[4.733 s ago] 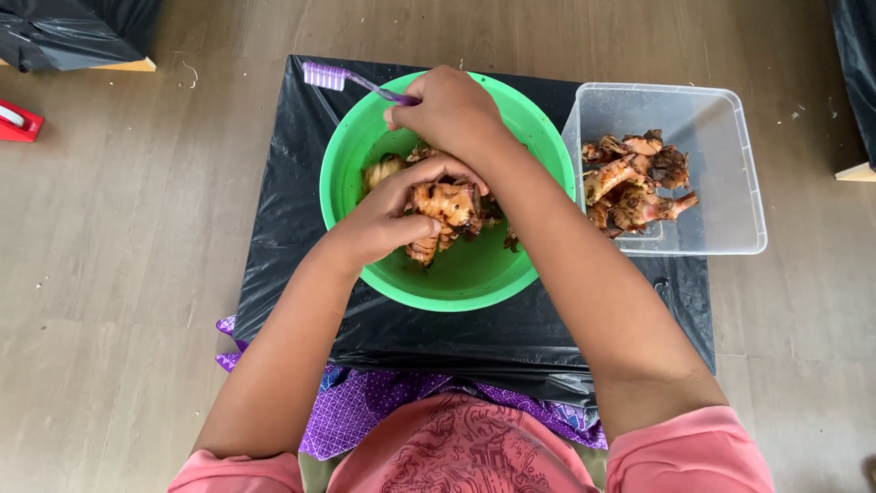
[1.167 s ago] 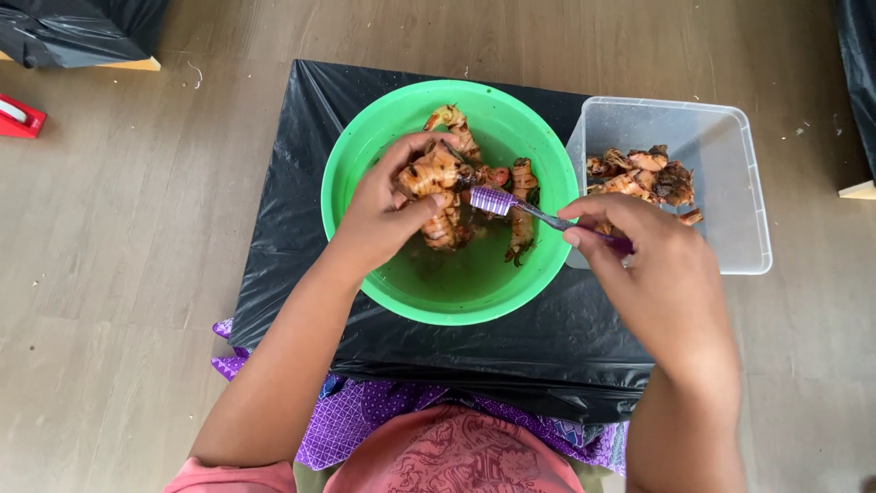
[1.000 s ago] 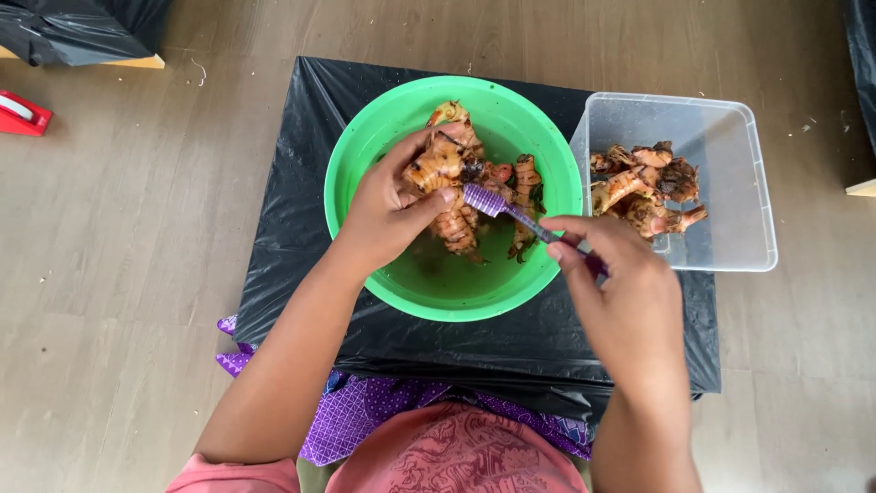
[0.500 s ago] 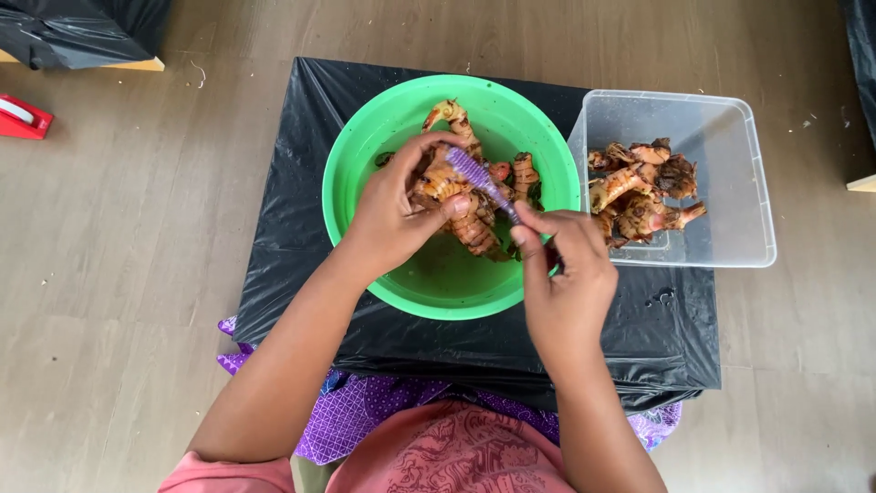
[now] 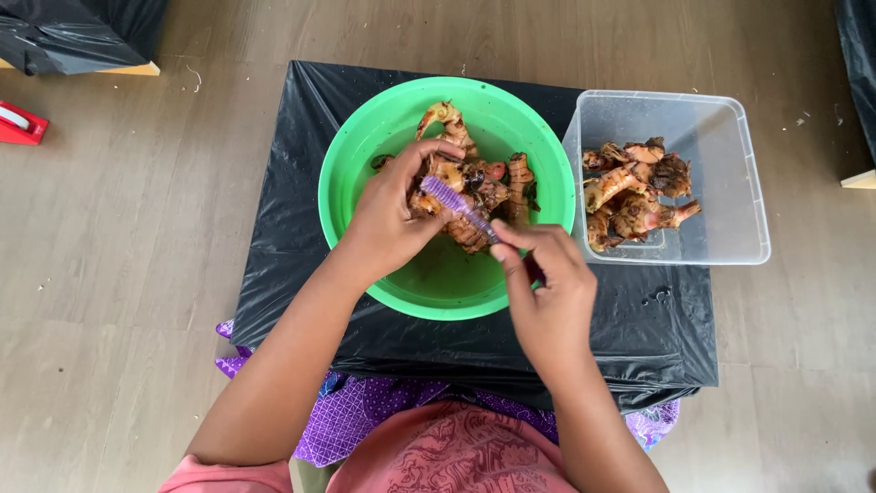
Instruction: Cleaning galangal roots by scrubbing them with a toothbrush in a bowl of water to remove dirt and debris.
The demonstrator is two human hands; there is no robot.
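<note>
The left hand [image 5: 388, 219] wraps around a knobbly brown root [image 5: 456, 196] over the green bowl [image 5: 365, 155]. The root looks hard, bumpy and wet, so holding its thick middle seems best. The right hand [image 5: 546, 292] pinches a purple brush [image 5: 456, 203]. A clear box [image 5: 730, 173] sits right of the bowl; a red thing [image 5: 20, 123] lies far left.

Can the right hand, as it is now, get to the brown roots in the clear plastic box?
Probably yes. The right hand grips a purple toothbrush, but the clear plastic box stands open just beside it, and nothing covers the brown roots inside.
</note>
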